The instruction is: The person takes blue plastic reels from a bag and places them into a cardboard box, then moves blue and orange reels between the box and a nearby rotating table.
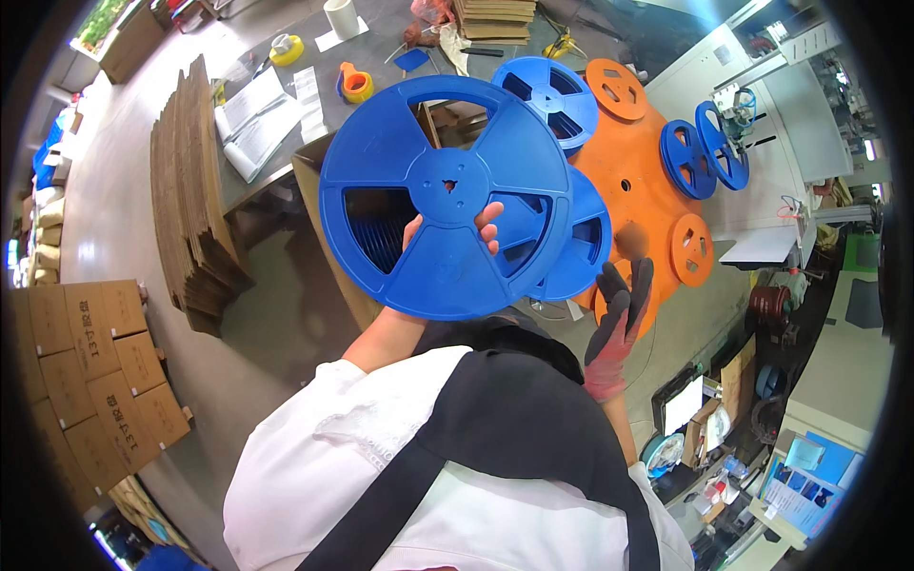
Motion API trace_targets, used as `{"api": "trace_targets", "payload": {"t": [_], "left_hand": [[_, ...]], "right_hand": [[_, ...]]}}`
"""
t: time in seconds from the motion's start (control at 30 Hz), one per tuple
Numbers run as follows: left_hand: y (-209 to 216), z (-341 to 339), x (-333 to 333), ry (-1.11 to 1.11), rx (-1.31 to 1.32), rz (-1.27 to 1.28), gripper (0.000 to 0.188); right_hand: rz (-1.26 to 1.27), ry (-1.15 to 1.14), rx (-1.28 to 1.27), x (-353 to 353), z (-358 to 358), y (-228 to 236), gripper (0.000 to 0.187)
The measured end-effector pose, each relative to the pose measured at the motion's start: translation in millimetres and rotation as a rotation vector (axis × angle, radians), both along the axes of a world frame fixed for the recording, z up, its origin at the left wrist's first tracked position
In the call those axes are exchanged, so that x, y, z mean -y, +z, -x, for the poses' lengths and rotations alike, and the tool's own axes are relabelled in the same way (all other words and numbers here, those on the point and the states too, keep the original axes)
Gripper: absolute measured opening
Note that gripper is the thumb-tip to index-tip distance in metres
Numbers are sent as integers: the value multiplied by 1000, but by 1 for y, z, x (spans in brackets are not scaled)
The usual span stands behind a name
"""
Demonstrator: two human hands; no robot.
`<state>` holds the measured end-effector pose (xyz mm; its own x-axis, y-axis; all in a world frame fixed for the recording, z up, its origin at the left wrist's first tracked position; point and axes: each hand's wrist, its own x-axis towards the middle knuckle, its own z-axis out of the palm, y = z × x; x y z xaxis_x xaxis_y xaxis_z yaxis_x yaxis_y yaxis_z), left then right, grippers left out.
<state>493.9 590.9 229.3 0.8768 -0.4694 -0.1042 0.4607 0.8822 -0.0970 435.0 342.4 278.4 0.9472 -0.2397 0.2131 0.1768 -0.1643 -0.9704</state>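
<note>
We find the handling of reels under way, in our judgement neither just begun nor finished. Taking the round orange turntable [643, 143] as landmark, the large blue plastic spoked reel [447, 271] is held to its left, clear of its surface. The left hand [489, 230] is closed on that reel, digits showing in two of its windows, either side of one broad spoke. The right hand [617, 328], in a grey-and-pink glove, is just beside the turntable's near edge, fingers raised and apart; we see nothing in its grasp.

As for what is left, blue reels show at the turntable's far left [547, 98], left [588, 198] and right [689, 160]. The slotted orange discs at its far edge [617, 88] and near right [692, 249] bear no reel, which we read as partial progress.

Of containers, an open brown cardboard box [309, 195] lies left of the turntable, beneath the held reel. Close-set dark edges show through one window; we cannot tell whether they belong to contents. Brown cardboard cartons [105, 371], stacked far to the turntable's left, appear closed; their contents are hidden.
</note>
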Motion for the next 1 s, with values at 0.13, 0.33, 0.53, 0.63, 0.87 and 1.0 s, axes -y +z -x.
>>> {"api": "trace_targets", "payload": {"t": [0.13,0.33,0.53,0.63,0.87,1.0], "left_hand": [[8,0,2,106,-44,-39,71],[-24,-1,-12,53,-66,73,72],[-41,-2,-26,49,-5,164,71],[-47,-5,-36,94,-40,155,67],[-74,-10,-65,194,-144,165,63],[-87,-10,-81,261,-229,90,64]], "right_hand": [[-311,-117,-274,2,-4,-18,55],[-528,-172,-433,6,-6,-44,57],[-560,-138,-512,-4,-15,-53,57],[-536,-123,-563,-11,-21,-57,56],[-493,-95,-673,-33,-42,-79,55],[-140,92,-569,-45,-48,-95,57]]}}
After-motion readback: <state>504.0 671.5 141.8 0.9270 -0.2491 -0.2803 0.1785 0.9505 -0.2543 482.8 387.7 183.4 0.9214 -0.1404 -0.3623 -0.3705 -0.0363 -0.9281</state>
